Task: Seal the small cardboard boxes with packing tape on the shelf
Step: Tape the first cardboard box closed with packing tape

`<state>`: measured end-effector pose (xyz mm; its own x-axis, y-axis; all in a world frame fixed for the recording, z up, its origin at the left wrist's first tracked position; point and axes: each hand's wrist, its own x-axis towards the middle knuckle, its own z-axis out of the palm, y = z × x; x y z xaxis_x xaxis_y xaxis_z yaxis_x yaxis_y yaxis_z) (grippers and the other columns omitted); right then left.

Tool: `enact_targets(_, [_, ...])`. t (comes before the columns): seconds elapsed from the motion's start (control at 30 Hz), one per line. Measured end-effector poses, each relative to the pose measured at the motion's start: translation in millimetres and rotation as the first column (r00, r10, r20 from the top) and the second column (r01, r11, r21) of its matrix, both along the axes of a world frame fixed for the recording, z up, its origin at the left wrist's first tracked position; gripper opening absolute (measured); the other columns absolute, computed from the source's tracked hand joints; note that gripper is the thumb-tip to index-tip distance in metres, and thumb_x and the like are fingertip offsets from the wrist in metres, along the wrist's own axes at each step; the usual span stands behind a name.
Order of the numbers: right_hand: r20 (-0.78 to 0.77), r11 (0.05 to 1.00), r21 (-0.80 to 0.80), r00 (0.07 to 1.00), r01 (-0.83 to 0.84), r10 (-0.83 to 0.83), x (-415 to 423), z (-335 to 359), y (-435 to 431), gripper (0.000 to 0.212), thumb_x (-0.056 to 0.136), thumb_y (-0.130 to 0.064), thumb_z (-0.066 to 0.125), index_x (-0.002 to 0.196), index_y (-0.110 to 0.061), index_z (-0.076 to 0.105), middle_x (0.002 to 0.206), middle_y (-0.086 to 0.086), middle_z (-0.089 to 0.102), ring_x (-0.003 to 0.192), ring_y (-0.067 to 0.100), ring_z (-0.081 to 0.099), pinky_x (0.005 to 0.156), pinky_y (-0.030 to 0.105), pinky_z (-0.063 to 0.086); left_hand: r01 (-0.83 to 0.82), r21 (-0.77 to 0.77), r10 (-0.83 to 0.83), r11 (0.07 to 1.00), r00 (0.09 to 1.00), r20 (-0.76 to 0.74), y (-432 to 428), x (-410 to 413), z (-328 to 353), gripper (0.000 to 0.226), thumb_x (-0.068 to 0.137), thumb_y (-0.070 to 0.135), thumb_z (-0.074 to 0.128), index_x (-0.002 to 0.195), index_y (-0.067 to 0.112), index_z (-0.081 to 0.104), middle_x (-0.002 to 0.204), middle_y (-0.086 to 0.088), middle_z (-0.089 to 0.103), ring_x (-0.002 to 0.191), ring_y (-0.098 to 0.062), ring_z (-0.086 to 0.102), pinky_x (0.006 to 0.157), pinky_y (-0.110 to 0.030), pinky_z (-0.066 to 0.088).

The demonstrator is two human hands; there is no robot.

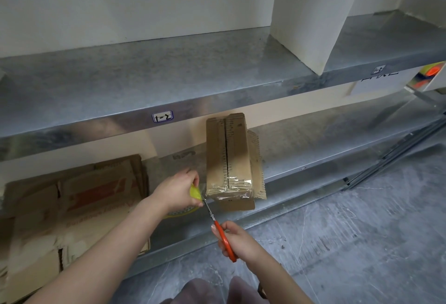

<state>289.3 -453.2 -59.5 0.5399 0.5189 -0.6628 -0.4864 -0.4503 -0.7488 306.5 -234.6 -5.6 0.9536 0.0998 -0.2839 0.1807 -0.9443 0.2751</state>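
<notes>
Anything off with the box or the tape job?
Yes. The tape across the near end of the box is wrinkled and bunched, not flat. Behind it the top seam gapes open, untaped.

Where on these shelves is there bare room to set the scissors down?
Lower shelf: bare right of the box. Upper shelf: bare left of the white column. Crowded between the box and the flattened cardboard, where the left hand holds the tape roll and the scissors reach in.
</notes>
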Motion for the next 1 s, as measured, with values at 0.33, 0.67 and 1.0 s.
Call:
enact_targets(0.33, [0.175, 0.989, -0.142, 0.982, -0.049, 0.074, 3.9, -5.0, -1.4, 0.043, 0.081, -0.064, 0.064, 0.09, -0.024, 0.051, 0.056, -0.013, 0.056, 0.053, 0.001, 0.052, 0.064, 0.021, 0.045, 0.022, 0.016, -0.022, 1.0, 1.0, -0.008, 2.6, 0.6, -0.8, 0.052, 0.066, 0.051, 0.081, 0.095, 0.031, 0.043, 0.103, 0.009, 0.047, 0.092, -0.013, 0.048, 0.069, -0.028, 0.043])
enact_targets(0.67, [0.644, 0.825, -0.564, 0.613, -0.024, 0.458, 26.2, -10.9, -41.8, 0.054, 0.078, -0.075, 0.047, 0.117, -0.038, 0.046, 0.124, -0.015, 0.055, 0.118, 0.012, 0.05, 0.092, 0.036, 0.044, 0.021, 0.034, -0.021, 0.999, 1.0, 0.016, 2.9, -1.7, -2.7, 0.052, 0.067, 0.051, 0.08, 0.094, 0.028, 0.043, 0.102, 0.007, 0.045, 0.09, -0.015, 0.046, 0.068, -0.03, 0.041])
enact_targets(1.0, [0.802, 0.732, -0.593, 0.327, 0.336, 0.499, 98.4, -4.4, -159.7, 0.041, 0.073, -0.057, 0.071, 0.108, -0.038, 0.061, 0.101, -0.013, 0.06, 0.1, 0.017, 0.058, 0.076, 0.035, 0.03, -0.102, -0.008, 0.102, 0.995, 0.994, 0.027, -7.5, -1.4, -15.9, 0.05, 0.066, 0.052, 0.08, 0.091, 0.029, 0.043, 0.1, 0.008, 0.044, 0.091, -0.014, 0.048, 0.073, -0.032, 0.044])
